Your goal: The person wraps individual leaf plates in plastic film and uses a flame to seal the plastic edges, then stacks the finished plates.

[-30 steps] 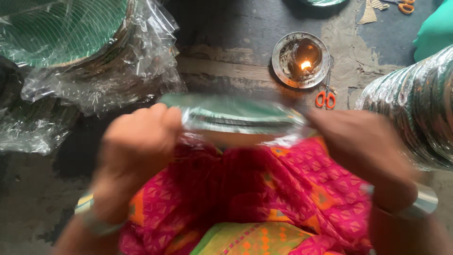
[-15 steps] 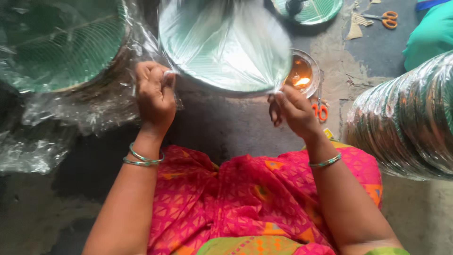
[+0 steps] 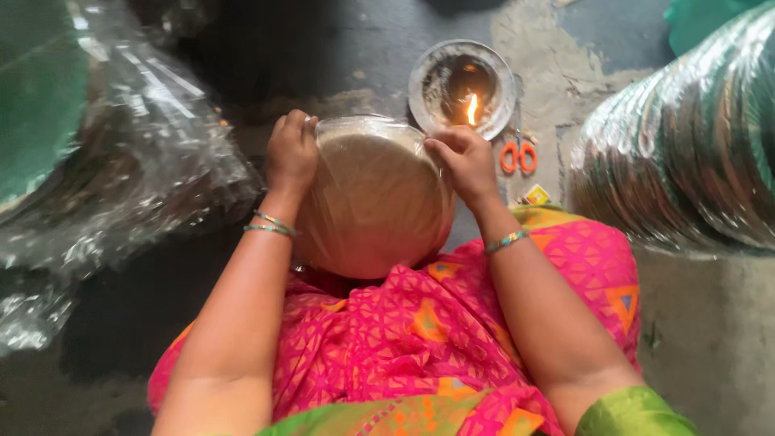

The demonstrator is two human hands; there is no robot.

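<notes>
Fingers (image 3: 300, 129) of the left hand (image 3: 292, 155) and right hand (image 3: 464, 161) pinch the top rim of a plastic-wrapped stack of plates (image 3: 373, 202). Flipped from green face to brown back, it has dropped onto the lap, its edge beside the candle flame (image 3: 472, 108).

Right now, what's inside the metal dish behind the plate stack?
A small lit flame burns inside the dish, over a dark patch at its middle. The right hand and the wrapped plate stack cover the dish's near edge, so whatever feeds the flame is hidden.
</notes>
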